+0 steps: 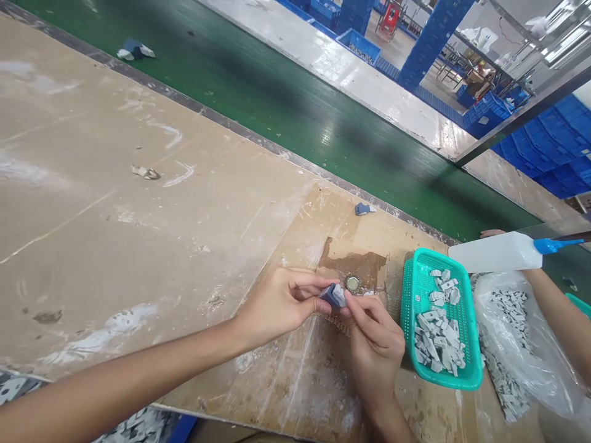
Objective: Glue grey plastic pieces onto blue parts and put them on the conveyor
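Over the bench, my left hand (277,304) pinches a small dark blue plastic-looking piece (329,296) between thumb and fingertips. A small whitish-grey piece (339,298) sits against its right end, and my right hand (376,338) grips that one with thumb and forefinger. The two pieces touch; whether they are joined I cannot tell. Just behind them a bottle cap (352,283) lies on a brown-stained patch of board. A similar blue and white piece (364,209) rests near the bench's far edge.
A green basket (471,344) of whitish-grey pieces stands right of my hands. Beyond it are a clear bag (545,357) of similar pieces, a white squeeze bottle (496,252) and another person's arm (561,320). A green conveyor belt (258,104) runs behind, carrying a blue-white piece (135,50).
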